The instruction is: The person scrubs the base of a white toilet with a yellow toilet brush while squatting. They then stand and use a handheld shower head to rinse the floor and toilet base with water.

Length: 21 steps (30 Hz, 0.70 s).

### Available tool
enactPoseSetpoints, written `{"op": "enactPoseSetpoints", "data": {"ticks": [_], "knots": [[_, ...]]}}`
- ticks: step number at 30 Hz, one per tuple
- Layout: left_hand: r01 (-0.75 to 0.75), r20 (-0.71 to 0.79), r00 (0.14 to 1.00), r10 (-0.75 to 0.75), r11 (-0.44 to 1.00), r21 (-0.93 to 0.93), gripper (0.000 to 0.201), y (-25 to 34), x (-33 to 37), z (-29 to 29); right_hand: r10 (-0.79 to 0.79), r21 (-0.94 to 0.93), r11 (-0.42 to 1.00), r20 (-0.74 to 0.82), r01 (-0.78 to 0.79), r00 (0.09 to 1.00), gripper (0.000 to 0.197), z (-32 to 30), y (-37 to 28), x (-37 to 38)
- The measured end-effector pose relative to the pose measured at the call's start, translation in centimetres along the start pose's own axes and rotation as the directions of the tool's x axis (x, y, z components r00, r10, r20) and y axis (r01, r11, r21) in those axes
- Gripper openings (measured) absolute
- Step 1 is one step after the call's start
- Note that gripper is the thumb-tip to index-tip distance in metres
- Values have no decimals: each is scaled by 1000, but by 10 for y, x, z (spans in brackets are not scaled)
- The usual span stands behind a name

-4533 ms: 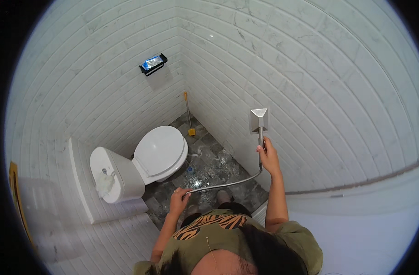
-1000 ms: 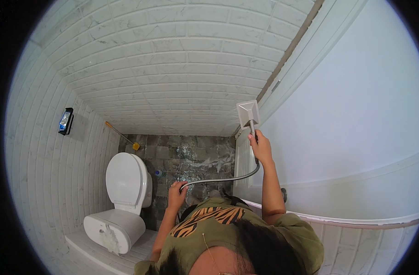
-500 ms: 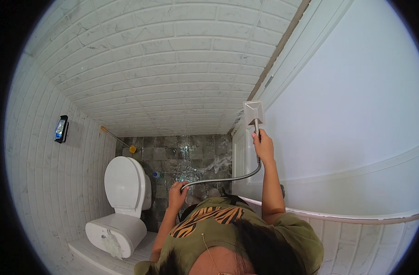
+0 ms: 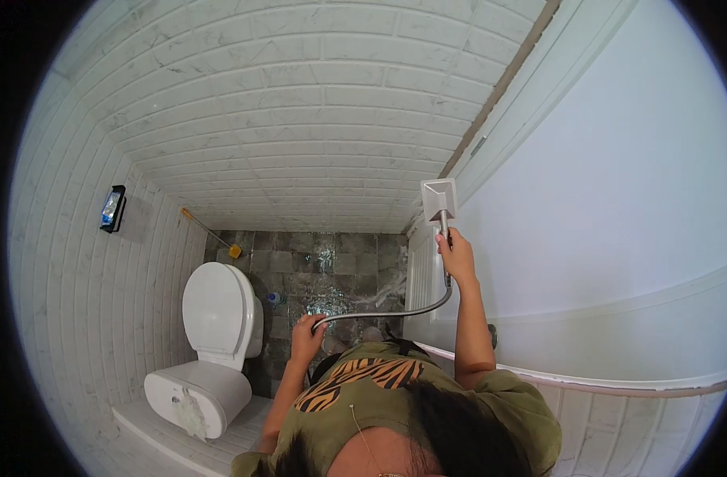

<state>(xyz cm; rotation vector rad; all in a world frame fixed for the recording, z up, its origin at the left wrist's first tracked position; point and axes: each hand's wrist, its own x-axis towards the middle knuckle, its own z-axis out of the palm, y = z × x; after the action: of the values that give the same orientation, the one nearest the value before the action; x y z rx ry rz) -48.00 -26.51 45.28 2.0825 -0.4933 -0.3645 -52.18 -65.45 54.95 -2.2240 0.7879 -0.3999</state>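
My right hand [image 4: 458, 256] is wrapped round the handle of a shower head [image 4: 440, 197], whose wide, light-coloured rectangular head points toward the far wall beside the door frame. From the handle's lower end a grey metal hose [image 4: 395, 314] curves down and leftward. My left hand [image 4: 306, 336] grips that hose near my body, fingers closed round it. Beyond my left hand lies the dark tiled floor [image 4: 347, 265], wet and shiny with water and some whitish foam. The face of the shower head is turned away from view.
A white toilet [image 4: 214, 310] with its lid down stands to my left, its tank [image 4: 228, 389] nearer me. A yellow-ended brush [image 4: 234, 250] leans in the far left corner. A small blue-and-white bottle [image 4: 276, 298] is beside the toilet. A black holder [image 4: 113, 209] hangs on the left wall; a white door [image 4: 586, 199] is at right.
The view has tilted slightly, shifting the walls and toilet a little. Both hands keep their grips on the shower head and the hose, almost unmoved.
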Motion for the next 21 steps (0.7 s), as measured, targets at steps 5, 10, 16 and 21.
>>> {"op": "enactPoseSetpoints", "data": {"ticks": [5,10,16,21], "knots": [[-56,-88,994,56,998,4,19,-13,-13,-11,-75,90,994,161,61,984,25,22,-24,6],[28,-131,991,-23,999,33,19,-21,-31,-26,-175,231,967,276,112,945,22,58,-55,14],[108,-234,966,-110,994,-22,19,-37,-51,-44,-317,245,940,368,238,874,20,99,-122,21],[160,-333,927,-174,985,-70,19,-58,-64,-60,-495,300,867,430,398,755,21,141,-177,25]]}}
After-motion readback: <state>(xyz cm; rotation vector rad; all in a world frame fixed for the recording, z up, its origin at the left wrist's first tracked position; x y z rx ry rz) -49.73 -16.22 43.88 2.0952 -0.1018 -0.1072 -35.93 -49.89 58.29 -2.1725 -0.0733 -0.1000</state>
